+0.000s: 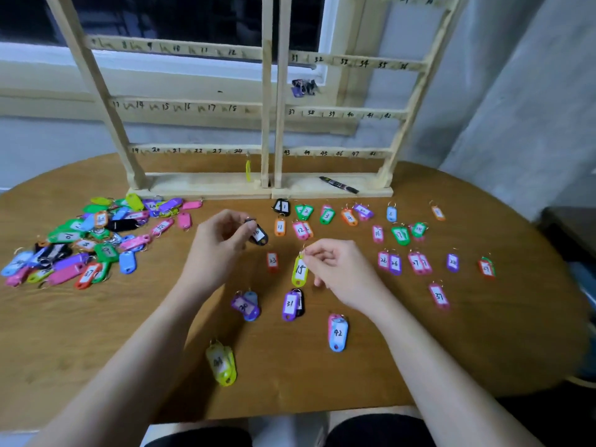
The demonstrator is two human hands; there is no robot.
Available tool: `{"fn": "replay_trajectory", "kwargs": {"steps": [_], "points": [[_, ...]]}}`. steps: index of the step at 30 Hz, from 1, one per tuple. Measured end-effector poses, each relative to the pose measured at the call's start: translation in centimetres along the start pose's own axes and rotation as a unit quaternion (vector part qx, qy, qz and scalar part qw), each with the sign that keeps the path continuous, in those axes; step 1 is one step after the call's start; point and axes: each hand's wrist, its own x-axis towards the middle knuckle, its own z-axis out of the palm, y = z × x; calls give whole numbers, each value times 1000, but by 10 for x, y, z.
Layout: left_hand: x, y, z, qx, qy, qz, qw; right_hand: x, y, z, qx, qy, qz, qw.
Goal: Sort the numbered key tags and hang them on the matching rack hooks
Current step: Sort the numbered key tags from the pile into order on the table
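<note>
My left hand (pixel 221 240) pinches a black key tag (pixel 259 235) by its ring, above the table's middle. My right hand (pixel 335 264) pinches the ring of a yellow-green tag marked 15 (pixel 300 271), which hangs just over the wood. A mixed heap of coloured tags (pixel 93 237) lies at the left. Sorted tags lie in rows at the right, among them an orange 11 (pixel 280 226), a purple 31 (pixel 290 305) and a blue 42 (pixel 338 333). The wooden rack (pixel 271 108) with numbered hooks stands behind; one yellow tag (pixel 248 171) hangs under hook 24.
A black marker (pixel 338 184) lies on the rack's base at the right. A small bunch of dark tags (pixel 303 87) hangs near hook 31. The round wooden table (pixel 483 350) ends close to my lap; a grey wall rises at the right.
</note>
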Motion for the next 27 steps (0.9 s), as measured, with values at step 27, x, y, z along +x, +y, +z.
{"fn": "replay_trajectory", "kwargs": {"steps": [27], "points": [[11, 29, 63, 51, -97, -32, 993, 14, 62, -97, -78, 162, 64, 982]]}}
